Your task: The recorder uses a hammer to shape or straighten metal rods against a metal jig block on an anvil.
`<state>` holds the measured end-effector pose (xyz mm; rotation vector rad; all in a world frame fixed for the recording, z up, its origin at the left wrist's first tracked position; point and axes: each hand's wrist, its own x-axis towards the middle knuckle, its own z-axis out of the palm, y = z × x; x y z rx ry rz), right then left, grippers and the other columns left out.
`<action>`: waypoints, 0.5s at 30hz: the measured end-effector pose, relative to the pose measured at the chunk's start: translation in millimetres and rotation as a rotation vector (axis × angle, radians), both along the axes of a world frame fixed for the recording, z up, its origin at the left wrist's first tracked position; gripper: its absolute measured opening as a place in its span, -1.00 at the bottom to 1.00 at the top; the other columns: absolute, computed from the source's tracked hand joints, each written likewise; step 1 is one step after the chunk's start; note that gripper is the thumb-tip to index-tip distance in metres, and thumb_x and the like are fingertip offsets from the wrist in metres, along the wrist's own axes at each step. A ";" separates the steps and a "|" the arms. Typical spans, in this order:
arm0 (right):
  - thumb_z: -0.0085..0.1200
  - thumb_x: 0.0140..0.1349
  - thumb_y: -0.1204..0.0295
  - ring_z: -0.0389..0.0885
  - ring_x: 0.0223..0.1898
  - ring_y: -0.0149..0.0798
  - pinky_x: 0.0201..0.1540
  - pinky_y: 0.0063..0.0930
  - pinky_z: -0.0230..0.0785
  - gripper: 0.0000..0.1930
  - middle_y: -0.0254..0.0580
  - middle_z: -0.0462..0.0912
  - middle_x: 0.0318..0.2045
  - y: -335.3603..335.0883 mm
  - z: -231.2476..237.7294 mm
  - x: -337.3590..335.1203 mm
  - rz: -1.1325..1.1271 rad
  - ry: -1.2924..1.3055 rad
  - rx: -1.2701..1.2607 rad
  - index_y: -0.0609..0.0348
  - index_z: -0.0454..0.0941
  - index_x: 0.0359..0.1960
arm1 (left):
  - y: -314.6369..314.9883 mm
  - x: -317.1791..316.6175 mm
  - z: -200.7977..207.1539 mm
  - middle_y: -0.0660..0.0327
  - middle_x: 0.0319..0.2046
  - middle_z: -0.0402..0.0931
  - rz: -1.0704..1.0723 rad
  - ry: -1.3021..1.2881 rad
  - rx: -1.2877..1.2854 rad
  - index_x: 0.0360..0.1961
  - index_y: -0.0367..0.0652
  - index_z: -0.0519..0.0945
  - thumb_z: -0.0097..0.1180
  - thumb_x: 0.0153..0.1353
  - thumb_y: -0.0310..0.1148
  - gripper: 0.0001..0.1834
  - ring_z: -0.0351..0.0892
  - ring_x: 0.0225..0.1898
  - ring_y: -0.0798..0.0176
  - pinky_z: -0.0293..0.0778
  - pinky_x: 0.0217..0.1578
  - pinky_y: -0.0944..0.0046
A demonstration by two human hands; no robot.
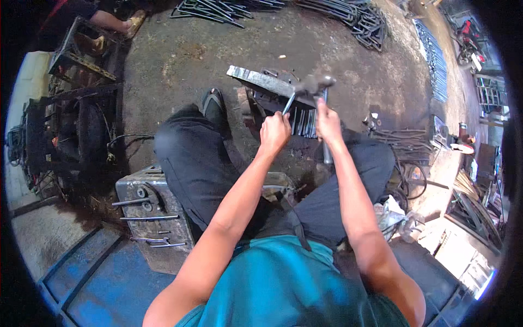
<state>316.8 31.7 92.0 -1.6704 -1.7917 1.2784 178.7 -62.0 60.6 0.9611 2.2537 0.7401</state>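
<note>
My left hand (275, 132) is closed around a thin metal rod (289, 103), whose far end angles up to a thick steel slab (261, 80) in front of me. My right hand (328, 124) grips a hammer by its metal handle (327, 153). The hammer head (323, 83) is blurred and hangs over the right end of the slab, close to the rod's tip; whether they touch I cannot tell. Several short metal rods (305, 123) stand side by side below the slab, between my two hands.
A metal block (158, 240) with rods and bolts stands by my left leg. Bent bars (212, 11) and bent rods (370, 27) lie on the far floor; more rods (400, 140) lie right. Another person's foot (137, 24) shows far left. Cables (417, 182) curl near my right knee.
</note>
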 end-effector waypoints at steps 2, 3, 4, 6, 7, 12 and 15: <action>-0.16 0.32 -0.26 0.29 -0.86 -0.41 -0.83 -0.45 0.13 -0.35 -0.40 0.30 -0.81 6.4 13.6 6.6 -0.186 0.154 -0.391 0.04 0.29 -0.68 | -2.6 -9.4 -3.9 -0.33 -0.42 0.55 0.020 0.004 0.055 -0.32 -0.35 0.59 -0.03 0.35 -0.12 -0.57 0.61 -0.25 -0.33 0.49 -0.22 -0.22; -0.16 0.34 -0.23 0.26 -0.86 -0.44 -0.83 -0.48 0.11 -0.38 -0.43 0.27 -0.81 12.1 19.8 8.5 -0.184 0.188 -0.362 0.04 0.29 -0.65 | -10.3 -12.3 -4.5 -0.32 -0.42 0.55 0.019 -0.012 0.106 -0.32 -0.36 0.58 -0.02 0.34 -0.11 -0.57 0.61 -0.24 -0.31 0.48 -0.23 -0.21; -0.14 0.33 -0.22 0.25 -0.86 -0.47 -0.84 -0.51 0.11 -0.39 -0.42 0.28 -0.79 10.1 20.5 16.3 -0.158 0.178 -0.367 0.07 0.31 -0.60 | -12.9 -18.9 1.8 -0.27 -0.47 0.54 0.036 -0.073 0.137 -0.33 -0.38 0.56 -0.02 0.35 -0.12 -0.57 0.63 -0.30 -0.26 0.47 -0.29 -0.14; -0.11 0.34 -0.20 0.24 -0.85 -0.49 -0.84 -0.53 0.10 -0.41 -0.43 0.28 -0.78 17.4 17.5 28.0 -0.109 0.182 -0.351 0.09 0.33 -0.55 | -8.3 -26.9 26.6 -0.11 -0.53 0.54 0.072 -0.165 0.187 -0.32 -0.37 0.58 -0.05 0.36 -0.16 -0.59 0.59 -0.42 -0.06 0.46 -0.36 -0.02; -0.11 0.34 -0.20 0.24 -0.85 -0.49 -0.84 -0.53 0.10 -0.41 -0.43 0.28 -0.78 12.7 15.0 34.1 -0.116 0.202 -0.353 0.09 0.33 -0.55 | -13.4 -25.3 43.6 0.06 -0.58 0.54 0.118 -0.293 0.224 -0.32 -0.36 0.59 -0.09 0.38 -0.20 -0.61 0.56 -0.54 0.14 0.44 -0.43 0.10; -0.09 0.31 -0.19 0.65 -0.45 0.15 -0.35 -0.03 0.40 -0.26 0.25 0.55 -0.65 8.0 -15.3 40.2 -0.030 -0.038 -0.001 0.42 0.54 -0.57 | -14.3 -20.2 122.6 0.24 -0.51 0.52 0.041 -0.596 0.605 -0.27 -0.36 0.56 -0.09 0.41 -0.36 -0.73 0.49 -0.51 0.40 0.44 -0.45 0.35; -0.08 0.31 -0.17 0.63 -0.30 0.30 -0.24 0.03 0.39 -0.27 0.38 0.56 -0.54 -3.8 5.5 32.0 0.020 -0.053 0.098 0.44 0.56 -0.52 | -16.4 -12.7 166.7 0.20 -0.49 0.57 0.023 -0.445 0.616 -0.30 -0.38 0.56 -0.01 0.38 -0.38 -0.76 0.54 -0.50 0.39 0.48 -0.45 0.35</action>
